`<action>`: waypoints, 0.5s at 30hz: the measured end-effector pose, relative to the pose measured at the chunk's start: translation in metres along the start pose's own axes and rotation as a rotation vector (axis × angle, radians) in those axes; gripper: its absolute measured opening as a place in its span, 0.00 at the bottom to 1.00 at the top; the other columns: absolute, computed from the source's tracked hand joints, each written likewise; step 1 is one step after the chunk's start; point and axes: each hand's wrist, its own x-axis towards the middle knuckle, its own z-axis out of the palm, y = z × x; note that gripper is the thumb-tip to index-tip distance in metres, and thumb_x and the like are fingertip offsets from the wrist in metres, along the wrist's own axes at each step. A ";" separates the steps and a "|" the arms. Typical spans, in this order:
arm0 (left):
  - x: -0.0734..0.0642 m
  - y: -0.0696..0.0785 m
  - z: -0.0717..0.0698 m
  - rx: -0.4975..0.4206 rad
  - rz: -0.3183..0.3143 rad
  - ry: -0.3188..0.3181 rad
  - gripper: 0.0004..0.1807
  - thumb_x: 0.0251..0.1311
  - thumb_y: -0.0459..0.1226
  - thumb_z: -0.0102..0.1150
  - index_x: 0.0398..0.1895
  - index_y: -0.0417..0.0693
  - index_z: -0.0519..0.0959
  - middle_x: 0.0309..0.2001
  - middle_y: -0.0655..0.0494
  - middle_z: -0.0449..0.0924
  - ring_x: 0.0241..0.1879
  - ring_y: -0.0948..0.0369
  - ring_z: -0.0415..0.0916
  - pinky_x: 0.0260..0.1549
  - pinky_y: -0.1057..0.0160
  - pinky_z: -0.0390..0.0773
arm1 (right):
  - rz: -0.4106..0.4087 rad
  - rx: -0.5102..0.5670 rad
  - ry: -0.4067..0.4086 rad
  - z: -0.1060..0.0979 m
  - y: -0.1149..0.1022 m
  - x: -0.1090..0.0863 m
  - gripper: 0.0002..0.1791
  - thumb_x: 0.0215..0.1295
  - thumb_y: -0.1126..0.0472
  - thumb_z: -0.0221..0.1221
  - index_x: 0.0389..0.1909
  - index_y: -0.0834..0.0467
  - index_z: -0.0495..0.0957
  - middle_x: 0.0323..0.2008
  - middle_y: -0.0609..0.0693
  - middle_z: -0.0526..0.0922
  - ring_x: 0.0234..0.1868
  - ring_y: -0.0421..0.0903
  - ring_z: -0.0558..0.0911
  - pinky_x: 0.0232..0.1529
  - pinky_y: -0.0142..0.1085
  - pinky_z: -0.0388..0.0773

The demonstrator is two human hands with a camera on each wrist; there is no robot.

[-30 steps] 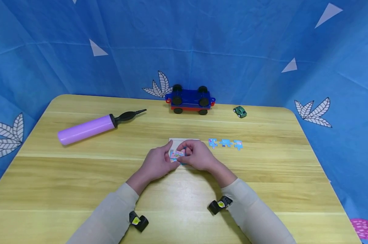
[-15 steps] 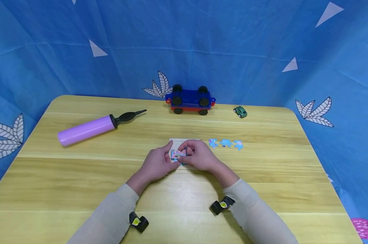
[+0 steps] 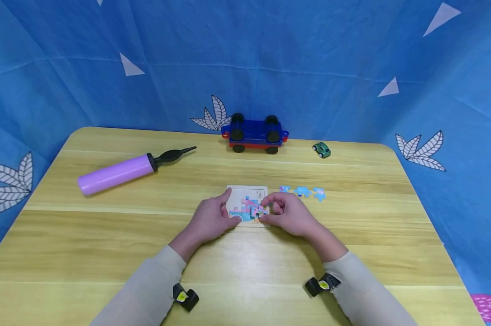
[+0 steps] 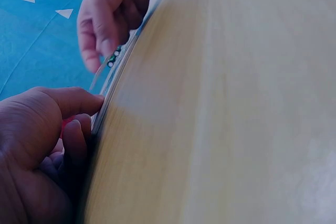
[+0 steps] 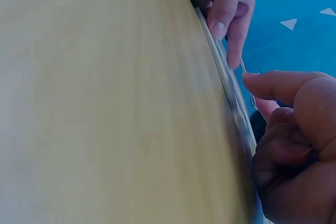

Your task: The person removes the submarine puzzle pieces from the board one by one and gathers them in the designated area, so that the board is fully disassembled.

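Observation:
A small white puzzle board (image 3: 237,194) with a cartoon picture in blue and pink lies on the table. My left hand (image 3: 212,218) grips its left side, the thumb at the lower edge and the index finger near the upper left corner. Between thumb and fingertips my right hand (image 3: 291,213) pinches a pink and blue puzzle piece (image 3: 256,211), tilted over the right part of the board. In the right wrist view the piece shows edge-on as a thin sliver by the right hand (image 5: 299,124). Loose puzzle pieces (image 3: 302,191) lie in a row right of the board.
A purple balloon pump (image 3: 116,174) with a black nozzle lies at the left. Toward the back edge of the wooden table (image 3: 107,253) are a blue and red toy wagon set (image 3: 255,131) and a green toy car (image 3: 321,149). A blue cloth (image 3: 310,59) hangs behind.
My right hand has moved right with the puzzle piece, from the board's left part to its right part, uncovering more of the picture. The left hand has stayed at the board's left side.

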 end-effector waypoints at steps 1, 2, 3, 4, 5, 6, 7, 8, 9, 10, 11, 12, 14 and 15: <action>0.000 0.000 0.000 0.001 -0.004 0.001 0.48 0.57 0.45 0.73 0.77 0.41 0.58 0.21 0.57 0.73 0.19 0.59 0.69 0.22 0.60 0.69 | 0.004 -0.013 0.005 -0.003 0.001 -0.003 0.14 0.56 0.63 0.74 0.42 0.56 0.82 0.18 0.44 0.61 0.20 0.41 0.61 0.37 0.40 0.67; 0.000 -0.001 0.000 0.001 -0.008 0.002 0.48 0.57 0.45 0.73 0.77 0.41 0.58 0.21 0.57 0.73 0.19 0.59 0.69 0.22 0.60 0.69 | 0.005 -0.024 0.010 -0.005 0.002 -0.007 0.14 0.56 0.63 0.74 0.42 0.56 0.82 0.18 0.44 0.61 0.20 0.41 0.61 0.38 0.41 0.67; -0.001 -0.001 0.000 0.001 -0.012 0.004 0.48 0.57 0.45 0.73 0.77 0.41 0.58 0.21 0.57 0.73 0.19 0.59 0.69 0.22 0.60 0.68 | 0.005 -0.033 0.016 -0.007 0.003 -0.009 0.14 0.56 0.63 0.74 0.42 0.56 0.82 0.18 0.44 0.61 0.20 0.41 0.61 0.38 0.41 0.67; -0.001 -0.001 0.000 0.001 -0.017 0.006 0.48 0.57 0.45 0.73 0.77 0.42 0.58 0.21 0.57 0.73 0.19 0.58 0.70 0.22 0.60 0.68 | 0.005 -0.039 0.022 -0.009 0.004 -0.012 0.14 0.56 0.63 0.74 0.42 0.56 0.82 0.18 0.44 0.61 0.20 0.41 0.61 0.38 0.41 0.67; -0.001 -0.001 0.000 0.001 -0.021 0.008 0.48 0.56 0.45 0.73 0.77 0.42 0.58 0.21 0.56 0.73 0.19 0.58 0.70 0.22 0.60 0.68 | 0.001 -0.045 0.027 -0.011 0.005 -0.014 0.14 0.56 0.63 0.73 0.42 0.57 0.82 0.18 0.44 0.61 0.20 0.41 0.61 0.38 0.40 0.67; -0.001 -0.001 0.000 0.002 -0.023 0.009 0.48 0.56 0.45 0.73 0.77 0.42 0.58 0.21 0.56 0.73 0.19 0.58 0.70 0.22 0.60 0.68 | -0.005 -0.052 0.034 -0.013 0.006 -0.016 0.14 0.56 0.63 0.73 0.42 0.57 0.82 0.18 0.44 0.61 0.20 0.41 0.61 0.37 0.40 0.67; -0.001 -0.001 0.000 0.002 -0.024 0.010 0.48 0.56 0.45 0.73 0.77 0.42 0.58 0.21 0.56 0.73 0.19 0.58 0.69 0.22 0.60 0.68 | -0.005 -0.055 0.041 -0.015 0.007 -0.018 0.14 0.56 0.64 0.73 0.42 0.57 0.82 0.18 0.43 0.61 0.21 0.41 0.61 0.36 0.40 0.66; -0.001 -0.001 0.001 0.003 -0.022 0.010 0.48 0.56 0.45 0.73 0.77 0.42 0.58 0.21 0.56 0.73 0.19 0.58 0.69 0.22 0.60 0.67 | -0.003 -0.059 0.048 -0.017 0.009 -0.020 0.14 0.56 0.64 0.73 0.42 0.57 0.82 0.18 0.43 0.61 0.21 0.41 0.61 0.36 0.39 0.66; -0.001 0.000 0.001 0.004 -0.021 0.009 0.48 0.56 0.45 0.73 0.77 0.42 0.58 0.21 0.56 0.73 0.19 0.58 0.69 0.22 0.60 0.67 | 0.001 -0.064 0.055 -0.019 0.010 -0.022 0.13 0.56 0.63 0.73 0.42 0.56 0.82 0.18 0.43 0.61 0.21 0.41 0.61 0.35 0.39 0.66; -0.001 0.000 0.001 0.005 -0.020 0.008 0.48 0.56 0.45 0.73 0.77 0.42 0.58 0.20 0.56 0.73 0.18 0.58 0.69 0.22 0.60 0.67 | 0.005 -0.068 0.060 -0.021 0.011 -0.023 0.13 0.56 0.63 0.73 0.42 0.56 0.82 0.18 0.43 0.61 0.21 0.41 0.61 0.35 0.39 0.65; -0.001 0.000 0.001 0.006 -0.019 0.007 0.49 0.56 0.45 0.73 0.77 0.42 0.58 0.20 0.56 0.73 0.18 0.58 0.69 0.21 0.61 0.67 | 0.006 -0.073 0.063 -0.023 0.012 -0.025 0.13 0.57 0.63 0.73 0.42 0.56 0.82 0.18 0.44 0.61 0.21 0.41 0.61 0.35 0.39 0.65; -0.001 0.000 0.001 0.008 -0.017 0.006 0.48 0.56 0.45 0.73 0.77 0.42 0.58 0.20 0.56 0.73 0.18 0.59 0.68 0.21 0.61 0.66 | 0.010 -0.076 0.067 -0.025 0.013 -0.026 0.13 0.57 0.63 0.73 0.42 0.56 0.82 0.18 0.44 0.61 0.21 0.41 0.62 0.34 0.38 0.65; 0.000 0.001 0.001 0.009 -0.017 0.004 0.48 0.56 0.45 0.73 0.77 0.42 0.58 0.20 0.56 0.73 0.18 0.59 0.68 0.21 0.61 0.66 | 0.011 -0.085 0.076 -0.030 0.015 -0.029 0.13 0.57 0.63 0.73 0.42 0.56 0.82 0.18 0.44 0.61 0.21 0.41 0.62 0.33 0.37 0.65; 0.000 0.001 0.001 0.010 -0.017 0.003 0.49 0.56 0.45 0.73 0.77 0.42 0.58 0.20 0.56 0.73 0.18 0.59 0.68 0.21 0.61 0.66 | 0.011 -0.091 0.081 -0.032 0.016 -0.030 0.13 0.58 0.63 0.73 0.42 0.56 0.82 0.18 0.44 0.61 0.21 0.41 0.62 0.33 0.37 0.64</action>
